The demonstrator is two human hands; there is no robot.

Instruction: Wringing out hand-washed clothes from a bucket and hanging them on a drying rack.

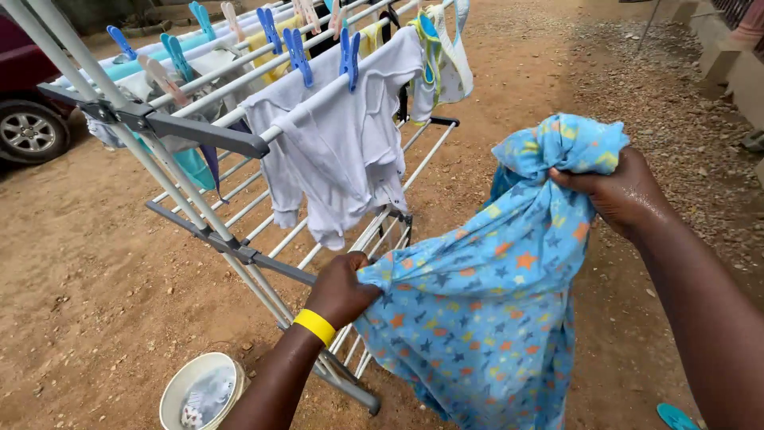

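Both hands (pixel 342 288) gripping starred cloth (pixel 485 302)

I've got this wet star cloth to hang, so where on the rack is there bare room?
The lower wing rails, under the white garment and beside the left hand, are bare. The top rails are crowded with pegged clothes and blue pegs. Both hands, the right hand too, grip the blue star cloth.

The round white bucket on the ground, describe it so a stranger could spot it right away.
Start at the grey metal drying rack on the sandy ground. By its nearest leg, below the left hand gripping the blue star-patterned cloth, sits the round white plastic bucket. It is the only container in view, standing open-topped on the dirt.
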